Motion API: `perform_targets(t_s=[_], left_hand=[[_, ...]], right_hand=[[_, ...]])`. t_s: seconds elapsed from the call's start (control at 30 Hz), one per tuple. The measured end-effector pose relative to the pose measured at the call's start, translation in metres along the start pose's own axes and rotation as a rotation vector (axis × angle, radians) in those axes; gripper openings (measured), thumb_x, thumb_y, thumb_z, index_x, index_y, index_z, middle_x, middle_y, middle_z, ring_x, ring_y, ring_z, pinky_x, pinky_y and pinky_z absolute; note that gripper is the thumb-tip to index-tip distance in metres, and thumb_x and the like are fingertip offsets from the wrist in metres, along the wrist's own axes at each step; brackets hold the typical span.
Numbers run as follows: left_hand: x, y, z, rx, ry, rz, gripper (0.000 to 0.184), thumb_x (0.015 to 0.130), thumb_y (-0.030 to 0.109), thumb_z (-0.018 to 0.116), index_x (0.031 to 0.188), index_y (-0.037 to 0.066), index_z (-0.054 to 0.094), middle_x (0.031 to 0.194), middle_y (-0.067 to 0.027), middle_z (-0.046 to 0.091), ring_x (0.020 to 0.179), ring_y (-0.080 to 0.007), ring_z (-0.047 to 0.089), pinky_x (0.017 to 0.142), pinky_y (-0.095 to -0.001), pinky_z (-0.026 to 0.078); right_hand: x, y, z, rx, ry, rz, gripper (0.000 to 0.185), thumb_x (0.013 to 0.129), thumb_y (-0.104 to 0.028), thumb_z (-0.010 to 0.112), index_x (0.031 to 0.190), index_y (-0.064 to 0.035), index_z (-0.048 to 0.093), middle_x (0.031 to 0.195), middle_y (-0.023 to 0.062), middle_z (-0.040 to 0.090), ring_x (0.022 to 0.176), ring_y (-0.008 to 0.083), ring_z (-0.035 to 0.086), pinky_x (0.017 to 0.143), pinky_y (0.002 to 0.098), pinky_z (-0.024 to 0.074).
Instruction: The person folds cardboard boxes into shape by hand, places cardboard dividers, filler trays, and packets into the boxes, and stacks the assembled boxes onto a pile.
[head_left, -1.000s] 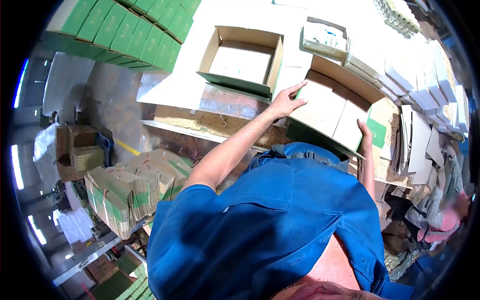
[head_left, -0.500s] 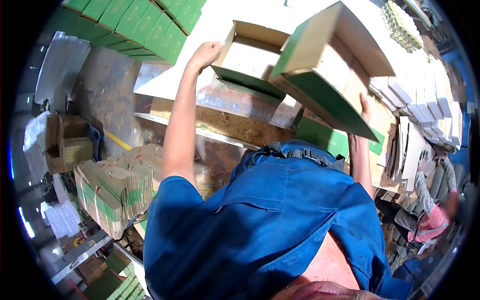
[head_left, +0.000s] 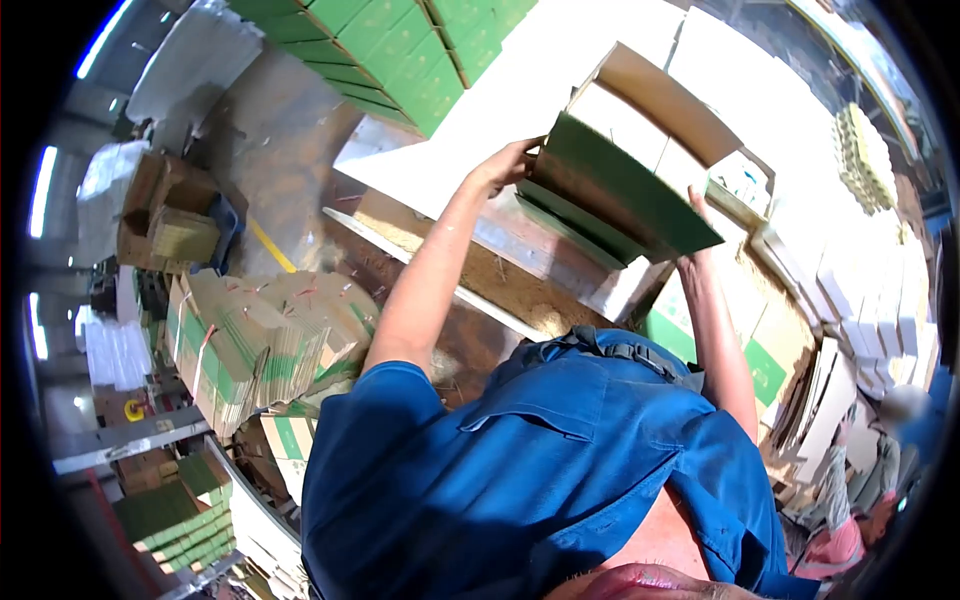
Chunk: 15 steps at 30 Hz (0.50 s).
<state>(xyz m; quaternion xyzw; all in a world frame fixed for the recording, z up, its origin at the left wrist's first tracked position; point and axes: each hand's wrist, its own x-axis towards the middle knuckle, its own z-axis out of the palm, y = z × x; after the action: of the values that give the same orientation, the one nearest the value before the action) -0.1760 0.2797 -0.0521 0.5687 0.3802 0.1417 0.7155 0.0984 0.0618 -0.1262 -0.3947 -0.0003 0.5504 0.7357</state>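
Observation:
An open cardboard box [head_left: 635,185], green outside and brown inside, is held tilted over the white worktop between my two hands. My left hand [head_left: 507,167] grips its left end, the fingers at the corner. My right hand [head_left: 697,235] holds the right end, thumb up along the wall and the other fingers partly hidden. Below the held box shows the green wall [head_left: 580,228] of another box; most of that one is covered. Just beyond my right hand lies an open box with a pale interior [head_left: 742,185].
Green boxes [head_left: 400,60] are stacked at the back left. Egg trays [head_left: 864,158] and white stacked cartons [head_left: 865,290] stand on the right. Bundled flat cardboard [head_left: 265,345] lies at my left. A co-worker in a pink top [head_left: 835,550] is at lower right.
The held box has moved left, over the other box on the worktop. My left hand has gone from that lower box's corner to the held box's left end. The view has turned.

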Motion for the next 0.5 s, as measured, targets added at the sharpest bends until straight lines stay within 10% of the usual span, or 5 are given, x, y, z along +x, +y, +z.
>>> perform_targets(t_s=[0.1,0.17,0.27,0.3,0.5], left_hand=[[0.075,-0.104,-0.063,-0.249,0.145,0.186,0.053,0.091,0.053,0.057,0.119,0.008,0.064,0.103,-0.0034,0.065,0.089,-0.0131,0.059,0.077,-0.0282,0.047],[0.001,-0.016,-0.015,-0.167,0.297,-0.095,0.06,0.092,0.056,0.056,0.124,0.005,0.061,0.117,-0.0056,0.063,0.103,-0.0163,0.058,0.086,-0.0296,0.046],[0.012,-0.027,-0.008,0.096,0.075,0.257,0.07,0.095,0.059,0.051,0.131,-0.001,0.056,0.133,-0.0107,0.056,0.115,-0.0169,0.054,0.096,-0.0282,0.043],[0.027,-0.02,-0.005,-0.047,-0.042,-0.006,0.074,0.095,0.06,0.05,0.131,-0.005,0.055,0.13,-0.0116,0.058,0.115,-0.0164,0.054,0.098,-0.0287,0.042],[0.036,-0.006,-0.007,0.001,-0.205,-0.096,0.057,0.099,0.045,0.051,0.127,-0.005,0.057,0.121,-0.0094,0.064,0.109,-0.0156,0.059,0.096,-0.0292,0.045]], right_hand=[[-0.017,0.02,0.032,-0.404,0.206,-0.216,0.056,0.096,-0.035,0.059,0.132,0.0065,0.049,0.116,0.0141,0.065,0.1,0.0236,0.064,0.092,0.0312,0.0488],[-0.027,0.023,0.042,-0.692,0.185,-0.3,0.062,0.093,-0.041,0.062,0.129,0.007,0.05,0.112,0.0126,0.067,0.102,0.0219,0.062,0.094,0.0323,0.0459],[-0.026,0.013,0.034,-1.216,0.223,-0.196,0.066,0.09,-0.047,0.065,0.125,0.0078,0.053,0.109,0.0168,0.067,0.102,0.023,0.061,0.095,0.0366,0.0454],[-0.027,0.01,0.037,-1.177,0.176,-0.122,0.065,0.09,-0.047,0.065,0.124,0.0072,0.054,0.109,0.0173,0.067,0.102,0.0233,0.061,0.094,0.0367,0.0457],[-0.019,0.015,0.042,-1.064,0.042,-0.089,0.076,0.085,-0.048,0.07,0.128,0.0074,0.04,0.118,0.0204,0.059,0.108,0.026,0.058,0.097,0.0361,0.0453]])
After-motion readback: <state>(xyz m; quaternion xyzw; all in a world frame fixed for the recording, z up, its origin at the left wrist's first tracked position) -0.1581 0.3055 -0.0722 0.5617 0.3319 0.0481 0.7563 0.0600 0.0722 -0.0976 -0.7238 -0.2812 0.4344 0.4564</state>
